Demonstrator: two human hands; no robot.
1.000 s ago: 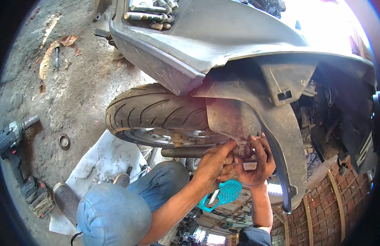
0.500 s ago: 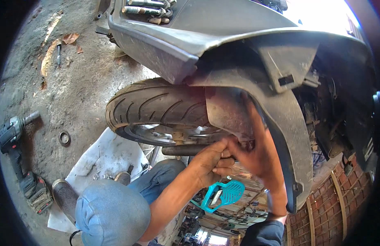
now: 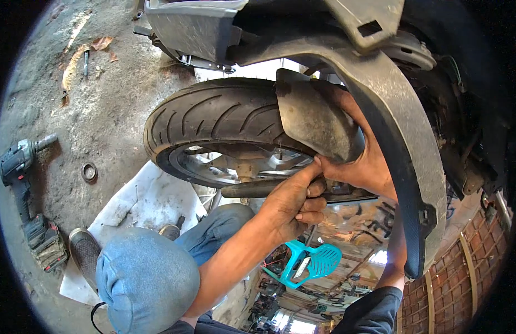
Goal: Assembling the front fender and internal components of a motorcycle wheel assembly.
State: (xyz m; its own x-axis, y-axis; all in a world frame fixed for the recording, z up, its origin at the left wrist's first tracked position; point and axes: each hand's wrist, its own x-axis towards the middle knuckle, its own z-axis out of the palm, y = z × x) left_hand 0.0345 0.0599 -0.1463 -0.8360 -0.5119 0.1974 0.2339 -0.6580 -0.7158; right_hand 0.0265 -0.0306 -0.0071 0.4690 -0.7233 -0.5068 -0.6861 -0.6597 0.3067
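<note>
Under the dark body panel (image 3: pixel 196 32) of a two-wheeler is a treaded tyre (image 3: pixel 210 112) on a silver rim, with a dirty mudguard (image 3: pixel 309 119) at its right part. My right hand (image 3: pixel 362 167) reaches behind the curved plastic fender (image 3: pixel 407 126) and grips the mudguard, thumb at its lower corner and fingers partly hidden behind it. My left hand (image 3: pixel 298 202) is closed just below that corner, its thumb meeting the right thumb; what it holds, if anything, I cannot make out.
A cordless impact wrench (image 3: pixel 21 179), a metal ring (image 3: pixel 89 172) and a bolt (image 3: pixel 86 63) lie on the rough floor (image 3: pixel 113 111) at left. My bent legs are over a white sheet (image 3: pixel 132 194). A teal plastic chair (image 3: pixel 320 261) and brick wall (image 3: pixel 483 247) appear lower right.
My right hand has moved up and round behind the mudguard to grip it. The fender, tyre and body panel appear higher in the view.
</note>
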